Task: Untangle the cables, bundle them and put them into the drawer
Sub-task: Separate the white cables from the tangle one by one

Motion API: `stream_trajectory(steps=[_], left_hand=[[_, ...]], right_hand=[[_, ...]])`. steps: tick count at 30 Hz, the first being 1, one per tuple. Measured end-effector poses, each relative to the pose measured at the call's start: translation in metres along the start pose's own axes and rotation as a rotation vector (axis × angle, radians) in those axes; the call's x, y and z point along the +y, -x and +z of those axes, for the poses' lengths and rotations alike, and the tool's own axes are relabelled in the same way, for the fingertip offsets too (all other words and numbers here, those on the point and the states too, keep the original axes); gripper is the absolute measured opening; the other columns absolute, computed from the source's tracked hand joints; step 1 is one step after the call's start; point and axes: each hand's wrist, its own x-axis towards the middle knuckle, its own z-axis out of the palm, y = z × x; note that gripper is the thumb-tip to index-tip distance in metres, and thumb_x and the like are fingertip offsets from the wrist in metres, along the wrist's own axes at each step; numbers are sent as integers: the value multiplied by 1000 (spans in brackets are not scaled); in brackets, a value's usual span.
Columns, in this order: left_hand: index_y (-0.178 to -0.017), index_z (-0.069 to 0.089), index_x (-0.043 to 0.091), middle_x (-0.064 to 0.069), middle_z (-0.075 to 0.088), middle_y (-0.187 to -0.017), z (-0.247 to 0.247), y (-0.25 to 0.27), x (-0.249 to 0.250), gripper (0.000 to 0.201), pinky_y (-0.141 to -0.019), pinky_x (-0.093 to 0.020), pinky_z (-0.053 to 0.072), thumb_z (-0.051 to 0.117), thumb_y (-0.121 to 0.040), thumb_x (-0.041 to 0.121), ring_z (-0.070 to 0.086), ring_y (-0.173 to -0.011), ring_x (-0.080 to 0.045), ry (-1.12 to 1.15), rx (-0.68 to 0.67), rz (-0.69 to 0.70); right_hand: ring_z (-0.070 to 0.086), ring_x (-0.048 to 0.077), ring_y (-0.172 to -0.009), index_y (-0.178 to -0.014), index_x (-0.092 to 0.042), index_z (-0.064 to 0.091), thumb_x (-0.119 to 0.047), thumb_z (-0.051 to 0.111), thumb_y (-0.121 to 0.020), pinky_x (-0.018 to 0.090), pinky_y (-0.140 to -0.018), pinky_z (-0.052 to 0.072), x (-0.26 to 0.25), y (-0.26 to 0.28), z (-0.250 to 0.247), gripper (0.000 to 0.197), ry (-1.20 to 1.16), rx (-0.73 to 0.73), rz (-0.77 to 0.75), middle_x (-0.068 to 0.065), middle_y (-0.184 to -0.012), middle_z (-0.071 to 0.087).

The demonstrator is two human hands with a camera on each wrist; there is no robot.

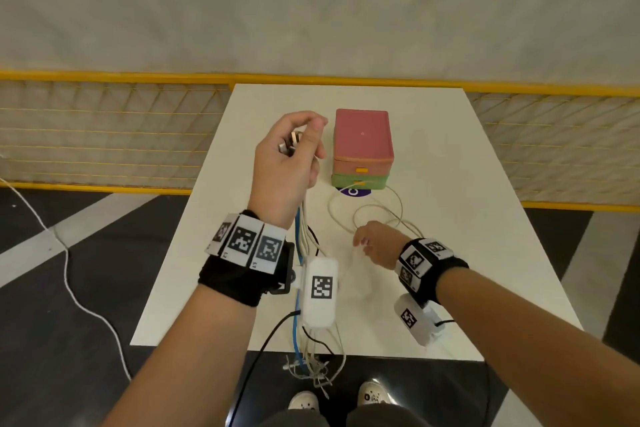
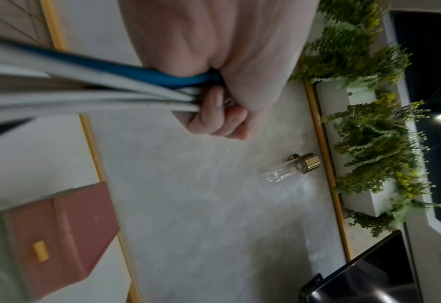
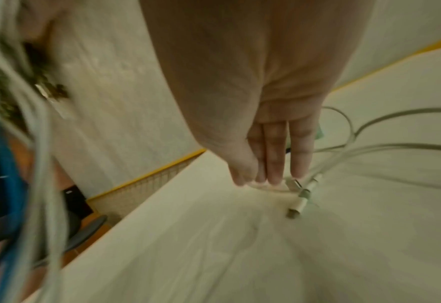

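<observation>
My left hand [image 1: 294,152] is raised above the white table [image 1: 433,166] and grips a bundle of white and blue cables [image 2: 126,82] by their plug ends. The bundle [image 1: 304,232] hangs down past my left wrist and over the table's near edge. A loose white cable [image 1: 367,215] lies looped on the table in front of the drawer box [image 1: 362,149], a pink drawer over a green one, both closed. My right hand [image 1: 369,243] reaches down with straight fingers [image 3: 275,162] to the table, fingertips next to the loose cable's white plug ends [image 3: 301,203].
A yellow mesh fence [image 1: 104,135] runs behind the table. A purple round sticker [image 1: 353,191] peeks out under the drawer box. A thin white cord [image 1: 69,274] trails over the dark floor at left. My shoes [image 1: 372,395] stand by the table's near edge.
</observation>
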Motion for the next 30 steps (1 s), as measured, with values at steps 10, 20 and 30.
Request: stream_trajectory(steps=[10, 20, 30], left_hand=[[-100, 64, 5, 1, 49, -55, 14, -4, -20, 16, -39, -17, 29, 62, -94, 18, 36, -40, -9, -27, 35, -67], [-94, 70, 10, 16, 55, -63, 16, -9, -33, 13, -49, -7, 34, 75, -83, 17, 48, -51, 2, -139, 46, -33], [-97, 72, 11, 15, 66, -70, 36, 3, -23, 10, -54, -7, 41, 69, -88, 15, 57, -58, 5, -246, -187, 0]], right_hand=[[53, 30, -109, -117, -3, 51, 3, 51, -88, 37, -91, 45, 4, -41, 20, 30, 177, 81, 79, 14, -122, 49], [58, 25, -90, -98, -12, 58, -8, 54, -82, 38, -75, 51, -6, -11, -3, 17, -64, 402, -157, 2, -100, 54], [65, 33, -70, -114, -8, 43, 6, 53, -86, 48, -83, 55, -54, 73, -79, 32, -1220, 570, -401, 30, -104, 54]])
